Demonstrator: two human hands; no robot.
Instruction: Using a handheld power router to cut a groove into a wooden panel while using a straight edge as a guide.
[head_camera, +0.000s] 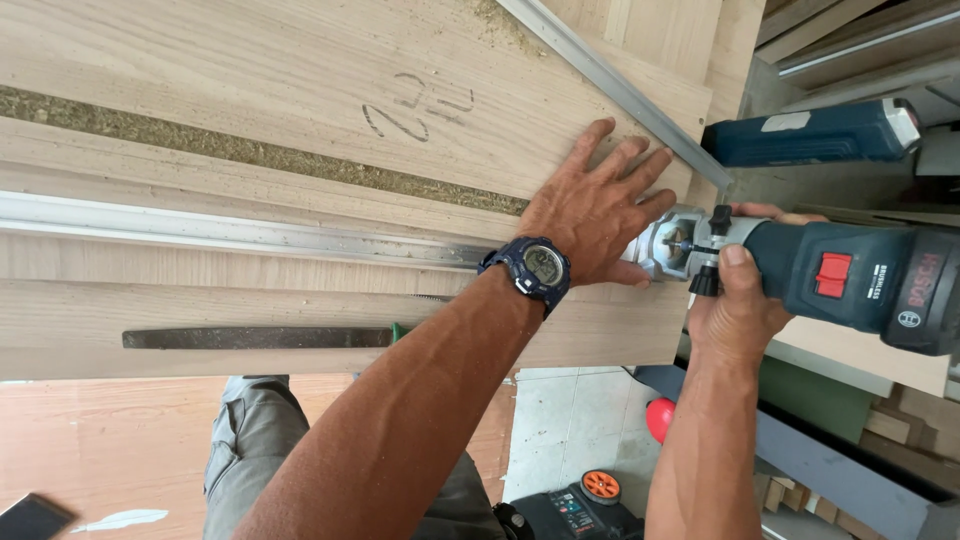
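My left hand (597, 212) lies flat, fingers spread wide, palm down on the pale wooden panel (300, 90) near its right end; it holds nothing and only presses on the wood. A dark blue digital watch (530, 268) sits on that wrist. My right hand (738, 300) is closed around the neck of a blue cordless trim router (840, 275), thumb up beside a small black knob; the grip is firm on the tool body. The router lies on its side, its silver base (665, 245) touching the right edge of the panel, just beside my left thumb. The cutter itself is hidden, so I cannot tell whether it meets the wood. A red switch shows on the router body. The panel rests on the counter with a second board (250, 320) below it in view; a long dark flat file (255, 338) with a green handle end lies on that board. A grey metal straightedge (200, 228) runs across the wood towards my left wrist, and another metal strip (610, 85) crosses diagonally at upper right. Sawdust lies in a band along the panel. A second blue tool (810, 135) rests beyond the router. Below, a red and black machine (580, 505) stands on the floor.
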